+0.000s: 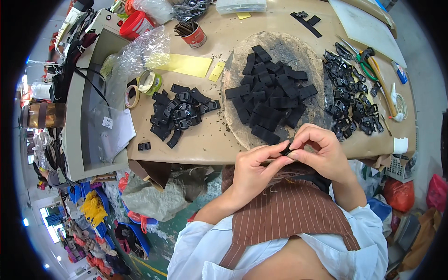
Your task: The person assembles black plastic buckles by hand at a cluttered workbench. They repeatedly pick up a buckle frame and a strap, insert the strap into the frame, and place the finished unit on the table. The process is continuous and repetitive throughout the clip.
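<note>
Close to the table's front edge, my left hand (257, 169) and my right hand (321, 150) meet, both pinching a small black piece (286, 150). Fingers cover most of it, so I cannot tell whether it is strap or buckle. Just beyond lies a heap of short black webbing straps (275, 93) on a round, worn board (308, 56). To the right of the board spreads a pile of black plastic buckles (357, 100). On the left, black straps fitted with buckles (182, 112) form another pile, and a single black buckle (144, 146) sits nearer the edge.
A red can of dark rods (193, 38), tape rolls (132, 95) and yellow sheets (184, 64) stand or lie at the back left. Green-handled scissors (366, 67), a hammer (383, 86) and a white cord (399, 107) lie at right. A grey machine housing (88, 116) borders the left side.
</note>
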`<move>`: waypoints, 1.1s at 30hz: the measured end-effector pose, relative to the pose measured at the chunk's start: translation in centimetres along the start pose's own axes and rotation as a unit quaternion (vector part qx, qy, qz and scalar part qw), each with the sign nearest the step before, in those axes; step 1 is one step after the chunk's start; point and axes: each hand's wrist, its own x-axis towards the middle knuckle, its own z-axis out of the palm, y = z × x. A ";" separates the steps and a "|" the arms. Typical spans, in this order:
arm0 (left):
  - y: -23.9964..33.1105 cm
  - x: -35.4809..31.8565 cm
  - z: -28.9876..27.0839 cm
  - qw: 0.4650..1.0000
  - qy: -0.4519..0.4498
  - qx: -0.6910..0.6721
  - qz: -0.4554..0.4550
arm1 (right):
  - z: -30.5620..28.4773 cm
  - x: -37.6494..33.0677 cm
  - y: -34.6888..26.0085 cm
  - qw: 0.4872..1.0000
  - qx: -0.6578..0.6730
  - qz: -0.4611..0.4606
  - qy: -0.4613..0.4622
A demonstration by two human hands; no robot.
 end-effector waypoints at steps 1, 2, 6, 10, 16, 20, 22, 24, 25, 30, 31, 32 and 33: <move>0.1 -0.1 -0.1 0.998 -0.010 -0.040 -0.042 | 0.0 -0.1 0.0 1.000 0.001 -0.003 -0.007; 0.1 0.0 -0.4 0.994 -0.030 -0.088 -0.049 | -0.1 -0.1 0.0 1.000 0.010 -0.009 -0.016; 0.5 0.5 -1.5 0.982 -0.088 -0.152 -0.062 | -0.1 -0.2 -0.4 0.999 0.035 -0.010 -0.038; 0.0 0.3 -1.5 0.997 -0.071 -0.036 0.022 | -0.1 -0.4 -0.7 0.999 -0.002 0.012 -0.036; 0.6 -0.6 -0.6 1.000 -0.016 -0.019 0.016 | 0.4 -0.4 -0.5 0.998 0.037 0.047 -0.020; 1.0 -0.2 -0.6 0.989 -0.073 -0.106 -0.077 | 0.1 -0.3 -0.5 0.998 -0.004 0.051 -0.021; 0.0 0.3 -0.7 0.991 -0.049 -0.111 -0.055 | 0.3 -0.2 0.2 0.999 0.001 0.047 -0.001; -0.5 0.6 -0.3 0.981 -0.009 -0.187 -0.042 | 0.7 -0.1 0.9 0.994 0.067 0.007 0.083; -0.7 0.8 0.0 0.964 0.016 -0.261 -0.040 | 0.9 0.1 0.9 0.989 0.088 -0.007 0.122; 0.4 1.0 0.4 0.904 0.044 -0.418 -0.073 | -0.2 -0.8 1.8 0.977 0.208 0.035 0.021; 0.1 1.0 0.1 0.923 0.027 -0.381 -0.056 | -0.4 -0.8 1.7 0.978 0.200 0.050 0.022; -0.3 1.0 -0.4 0.939 0.010 -0.343 -0.038 | -0.6 -0.7 1.4 0.979 0.192 0.066 0.022; -0.4 1.1 -0.8 0.953 -0.008 -0.303 -0.021 | -0.7 -0.7 1.2 0.979 0.184 0.082 0.022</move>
